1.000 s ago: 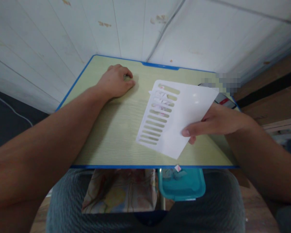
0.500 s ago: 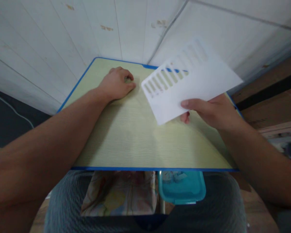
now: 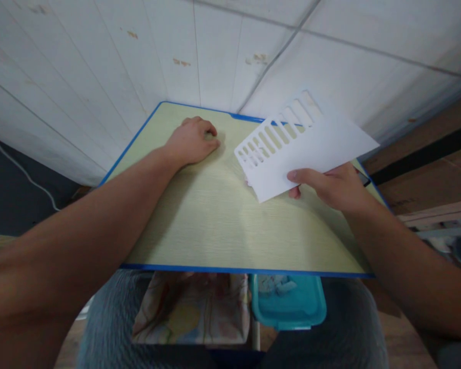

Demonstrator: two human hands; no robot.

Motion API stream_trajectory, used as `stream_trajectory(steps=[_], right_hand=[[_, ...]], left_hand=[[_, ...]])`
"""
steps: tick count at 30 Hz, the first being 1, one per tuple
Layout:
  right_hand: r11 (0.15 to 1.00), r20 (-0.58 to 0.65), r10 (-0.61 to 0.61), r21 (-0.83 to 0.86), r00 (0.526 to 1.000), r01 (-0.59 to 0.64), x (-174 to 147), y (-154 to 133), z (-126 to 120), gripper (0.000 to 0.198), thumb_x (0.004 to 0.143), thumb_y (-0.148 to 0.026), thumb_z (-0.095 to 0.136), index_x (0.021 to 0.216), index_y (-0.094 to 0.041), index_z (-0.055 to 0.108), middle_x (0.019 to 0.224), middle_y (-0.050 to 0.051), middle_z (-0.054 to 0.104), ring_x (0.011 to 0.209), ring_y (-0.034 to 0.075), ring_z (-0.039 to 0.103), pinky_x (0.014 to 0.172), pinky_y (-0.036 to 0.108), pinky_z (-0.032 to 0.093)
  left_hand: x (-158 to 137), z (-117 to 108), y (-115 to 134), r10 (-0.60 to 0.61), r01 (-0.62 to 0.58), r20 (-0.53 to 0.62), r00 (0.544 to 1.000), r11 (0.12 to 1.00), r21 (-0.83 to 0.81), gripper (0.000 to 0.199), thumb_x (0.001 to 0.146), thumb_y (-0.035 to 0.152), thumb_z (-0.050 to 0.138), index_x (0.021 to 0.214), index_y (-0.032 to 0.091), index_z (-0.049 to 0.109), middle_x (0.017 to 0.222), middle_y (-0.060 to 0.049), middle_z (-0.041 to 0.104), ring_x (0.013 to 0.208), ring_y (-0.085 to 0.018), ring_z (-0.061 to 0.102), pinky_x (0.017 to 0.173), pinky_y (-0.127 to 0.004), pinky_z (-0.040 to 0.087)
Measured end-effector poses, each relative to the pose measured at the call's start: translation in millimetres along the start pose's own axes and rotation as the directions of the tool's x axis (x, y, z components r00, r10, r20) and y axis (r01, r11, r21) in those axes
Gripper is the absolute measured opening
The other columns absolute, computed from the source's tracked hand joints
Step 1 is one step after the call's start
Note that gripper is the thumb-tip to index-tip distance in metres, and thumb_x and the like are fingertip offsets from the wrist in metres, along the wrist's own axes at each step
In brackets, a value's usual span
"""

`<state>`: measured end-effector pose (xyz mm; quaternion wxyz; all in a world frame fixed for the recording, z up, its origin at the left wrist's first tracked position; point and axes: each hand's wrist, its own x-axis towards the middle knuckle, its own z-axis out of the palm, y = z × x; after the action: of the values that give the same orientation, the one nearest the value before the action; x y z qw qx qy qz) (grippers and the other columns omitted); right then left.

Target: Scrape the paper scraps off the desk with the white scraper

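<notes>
My right hand holds a white sheet with a row of long cut-out slots along its far edge. The thumb lies on top and the other fingers are under it, mostly hidden. Tilted, the sheet is held above the right part of a pale yellow-green tabletop with blue edging. Small greyish bits show through its left slots, too blurred to name. My left hand rests on the tabletop's far left part, fingers loosely curled. A gap shows between thumb and forefinger, and I see nothing held there.
White plank wall stands right behind the table, with a grey cable running down it. Below the near edge are a turquoise plastic box with pale pieces inside and a patterned cloth. Brown cardboard stands at the right.
My right hand has brought the sheet slightly lower, and its tilt has changed a little. The left hand stays on the table. The whole view has shifted somewhat.
</notes>
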<state>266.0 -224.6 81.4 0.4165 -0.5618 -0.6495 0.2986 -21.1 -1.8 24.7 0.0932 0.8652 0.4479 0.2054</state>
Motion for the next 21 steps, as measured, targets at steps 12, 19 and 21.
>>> stream_trajectory(steps=[12,19,21], right_hand=[[0.956,-0.241,0.258,0.204,0.936,-0.211,-43.7,-1.5,20.0,0.027,0.086,-0.047,0.087,0.079,-0.022,0.079,0.071,0.008,0.080,0.060,0.025,0.073,0.061,0.040,0.066],[0.956,-0.289,0.279,0.169,0.916,-0.238,-58.6,9.8,25.0,0.034,0.084,-0.053,0.085,0.071,-0.023,0.075,0.070,0.010,0.080,0.059,0.025,0.072,0.063,0.041,0.067],[0.959,-0.316,0.278,0.149,0.907,-0.242,-67.8,10.8,22.4,0.032,0.085,-0.051,0.083,0.069,-0.025,0.074,0.069,0.009,0.079,0.057,0.025,0.070,0.061,0.041,0.065]], left_hand=[[3.0,6.5,-0.9,-0.022,0.023,-0.066,0.998,1.000,0.003,0.030,0.103,0.040,0.069,0.123,0.026,0.086,0.138,-0.013,0.078,0.139,-0.038,0.067,0.125,-0.057,0.055],[5.6,7.8,-2.4,-0.008,0.007,-0.069,0.998,1.000,-0.005,0.035,0.101,0.042,0.066,0.124,0.025,0.086,0.139,-0.014,0.077,0.140,-0.040,0.068,0.123,-0.058,0.056],[5.2,6.9,-2.9,-0.005,0.005,-0.062,0.998,1.000,-0.001,0.037,0.100,0.042,0.066,0.125,0.025,0.087,0.139,-0.015,0.078,0.140,-0.041,0.068,0.122,-0.058,0.056]])
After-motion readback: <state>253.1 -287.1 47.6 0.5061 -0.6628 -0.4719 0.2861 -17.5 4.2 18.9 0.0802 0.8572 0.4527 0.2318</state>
